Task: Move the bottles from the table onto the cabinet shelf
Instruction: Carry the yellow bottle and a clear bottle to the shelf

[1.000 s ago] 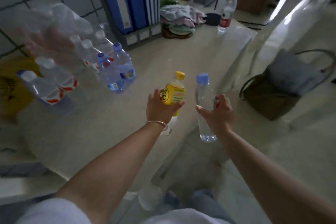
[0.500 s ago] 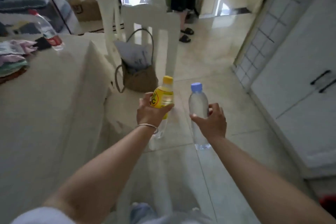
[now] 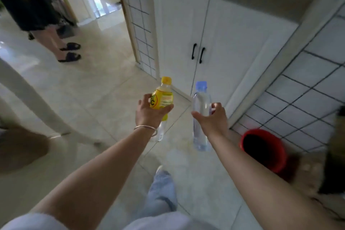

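You've got the yellow bottle [image 3: 162, 97] gripped in your left hand [image 3: 149, 113] and the clear bottle [image 3: 200, 115] in your right hand [image 3: 212, 117], mid-carry facing the cabinet [image 3: 214, 30], doors closed, nothing shelved yet.

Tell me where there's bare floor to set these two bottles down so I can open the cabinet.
Bare tile lies ahead of the left hand with the yellow bottle and the right hand with the clear bottle, up to the shut cabinet doors. The right is crowded by the red bucket, the left by a white chair leg and a bystander's feet.
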